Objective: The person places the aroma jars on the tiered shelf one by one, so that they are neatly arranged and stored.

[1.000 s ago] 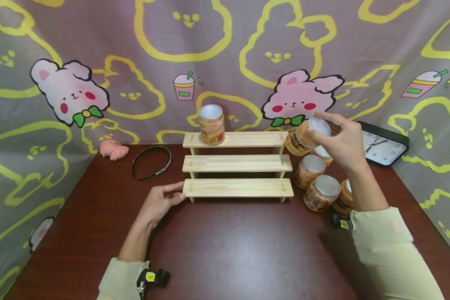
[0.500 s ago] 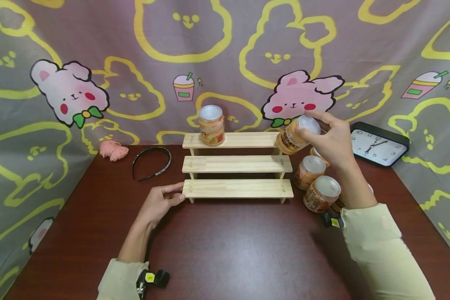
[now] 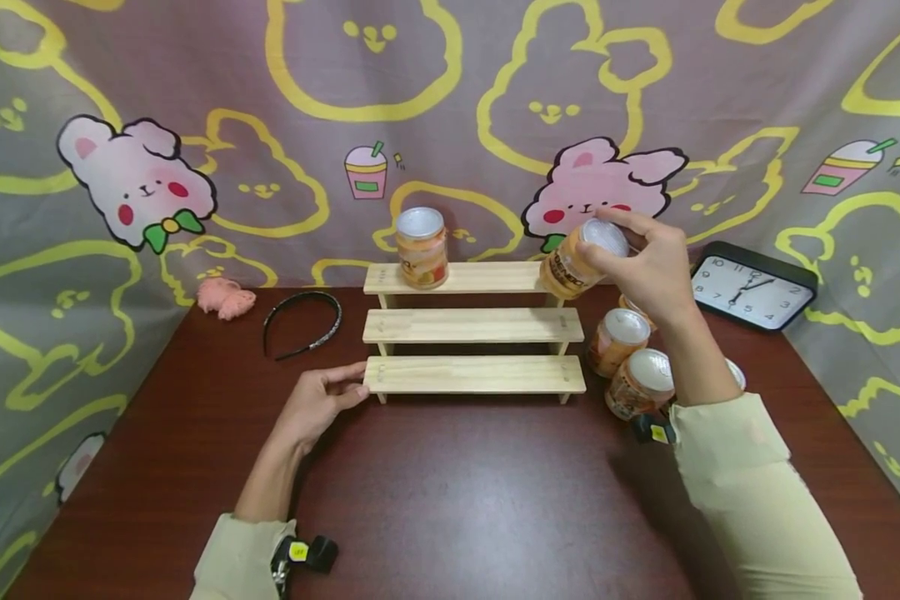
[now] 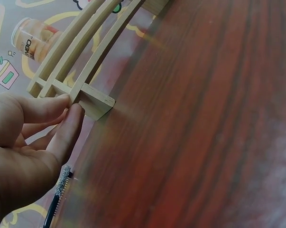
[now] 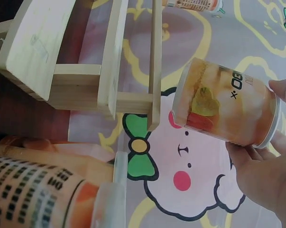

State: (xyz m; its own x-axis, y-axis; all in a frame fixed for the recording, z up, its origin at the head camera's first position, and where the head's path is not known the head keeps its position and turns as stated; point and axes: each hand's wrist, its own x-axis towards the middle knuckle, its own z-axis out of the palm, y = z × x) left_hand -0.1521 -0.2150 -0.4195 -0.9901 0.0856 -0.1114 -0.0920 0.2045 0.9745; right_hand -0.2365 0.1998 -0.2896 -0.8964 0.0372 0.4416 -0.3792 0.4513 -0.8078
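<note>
The right hand [image 3: 648, 271] grips a tilted jar [image 3: 573, 262] by the stepped shelf's [image 3: 472, 327] top right end; it should be levelled before lowering. The left hand [image 3: 318, 404], fingers relaxed, steadies the shelf's bottom left corner.

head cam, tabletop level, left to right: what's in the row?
Pink hair clip → black headband → left hand → wooden step shelf → jars on the table → black clock.

Right hand [image 3: 648, 271] holds a tilted jar [image 3: 576, 262] beside the wooden rack [image 3: 472, 325].
</note>
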